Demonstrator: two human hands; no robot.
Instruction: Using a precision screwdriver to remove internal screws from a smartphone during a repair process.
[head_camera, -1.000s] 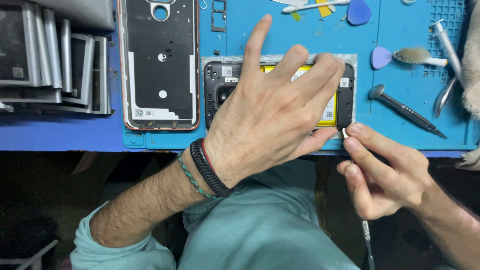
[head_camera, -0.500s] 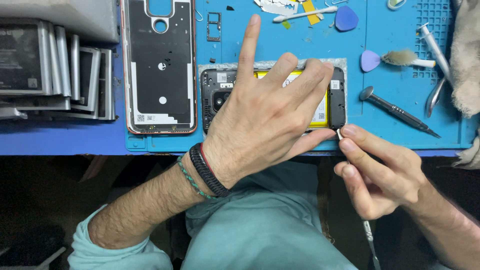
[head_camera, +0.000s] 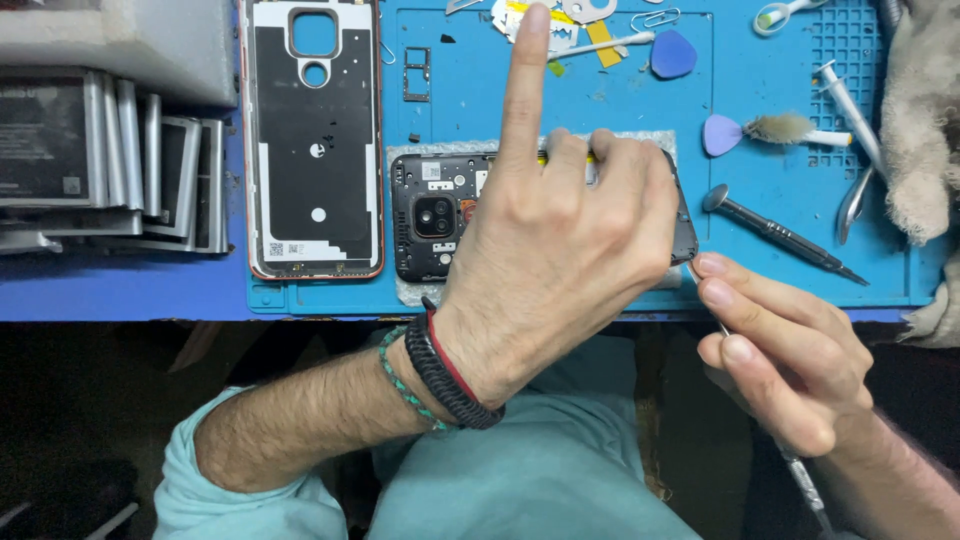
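Phone: the opened black smartphone with its back cover off (head_camera: 432, 215) lies on a grey pad near the front edge of the blue rubber work mat (head_camera: 560, 100).
Left hand (head_camera: 560, 250): pressed flat over the phone, index finger raised.
Right hand (head_camera: 790, 350): fingers pinching a thin metal screwdriver (head_camera: 800, 480), tip at the phone's lower right corner.
Handling: looks light, stiff, fragile inside; best held by its edges.
Containers: the grey tray at the bench's left edge (head_camera: 210, 180) holds flat grey battery packs on edge.

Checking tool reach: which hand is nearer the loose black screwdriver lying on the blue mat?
Right. The right hand sits just below the black screwdriver, pinching a thin tool. The left hand lies to the screwdriver's left, pressing on the opened phone.
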